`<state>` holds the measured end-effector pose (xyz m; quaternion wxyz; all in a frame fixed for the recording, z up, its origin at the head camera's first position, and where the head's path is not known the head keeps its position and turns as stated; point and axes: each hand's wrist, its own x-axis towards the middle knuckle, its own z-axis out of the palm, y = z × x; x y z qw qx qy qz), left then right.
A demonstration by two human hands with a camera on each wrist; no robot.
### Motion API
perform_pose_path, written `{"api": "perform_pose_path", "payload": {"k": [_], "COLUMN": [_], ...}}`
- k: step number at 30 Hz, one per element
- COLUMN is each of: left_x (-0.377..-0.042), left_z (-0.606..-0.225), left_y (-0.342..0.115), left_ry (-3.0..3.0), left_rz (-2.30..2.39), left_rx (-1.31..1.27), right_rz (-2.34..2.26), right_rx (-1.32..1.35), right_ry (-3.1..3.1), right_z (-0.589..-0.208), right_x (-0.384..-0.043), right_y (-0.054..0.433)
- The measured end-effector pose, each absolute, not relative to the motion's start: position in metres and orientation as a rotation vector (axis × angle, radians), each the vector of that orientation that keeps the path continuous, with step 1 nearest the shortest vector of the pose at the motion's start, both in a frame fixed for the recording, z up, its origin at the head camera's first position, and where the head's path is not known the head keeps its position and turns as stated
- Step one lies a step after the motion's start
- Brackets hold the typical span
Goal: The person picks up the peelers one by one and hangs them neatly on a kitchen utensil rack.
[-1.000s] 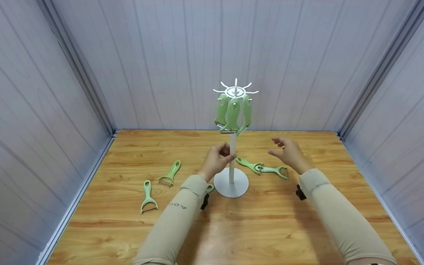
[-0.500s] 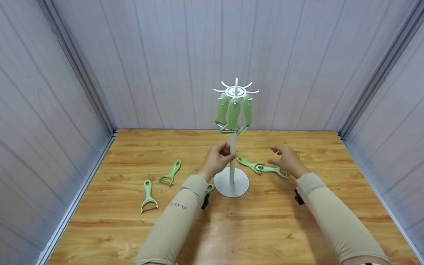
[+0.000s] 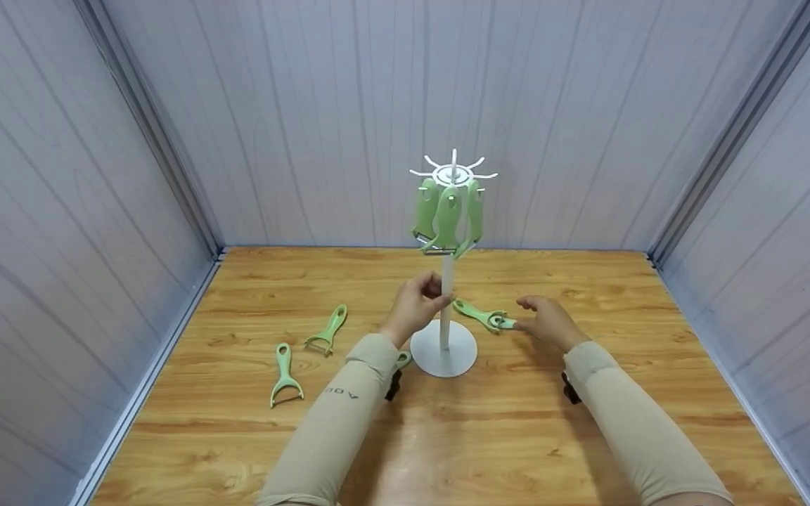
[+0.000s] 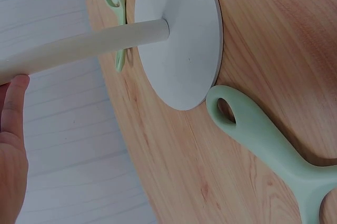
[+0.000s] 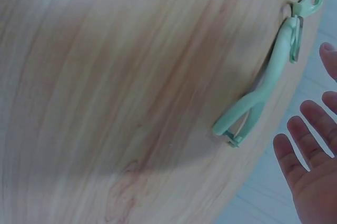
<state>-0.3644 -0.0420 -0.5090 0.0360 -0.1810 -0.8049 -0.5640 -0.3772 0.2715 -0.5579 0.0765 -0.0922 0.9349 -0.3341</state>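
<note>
My left hand holds the pole of a white rotating display stand between thumb and fingers. Three green Y-shaped peelers hang from the front hooks of the stand. At the right, my right hand is above the table, its fingers spread and relaxed in the right wrist view. It partly covers a pale green peeler in the head view; a gap shows between them in the right wrist view. That peeler's handle end meets the head of another green peeler lying beside the stand.
Two more peelers lie at the left, an upper one and a lower one. Beside the round base, another peeler lies under my left wrist. Panelled walls enclose the wooden table at the back and sides.
My right hand has moved down and slightly towards me, over the nearer of the two touching peelers at the right. The left hand keeps its hold on the pole.
</note>
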Motion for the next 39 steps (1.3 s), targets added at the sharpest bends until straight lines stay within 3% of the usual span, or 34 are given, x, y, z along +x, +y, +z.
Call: {"api": "perform_pose_path", "payload": {"k": [39], "left_x": [-0.363], "left_z": [-0.509], "left_y": [-0.043], "left_ry": [-2.424], "left_rz": [-1.748], "left_rx": [-0.603], "right_rz": [-0.787], "right_rx": [-0.288], "right_ry": [2.873], "right_z": [-0.586], "right_x": [-0.366], "right_y": [0.271]}}
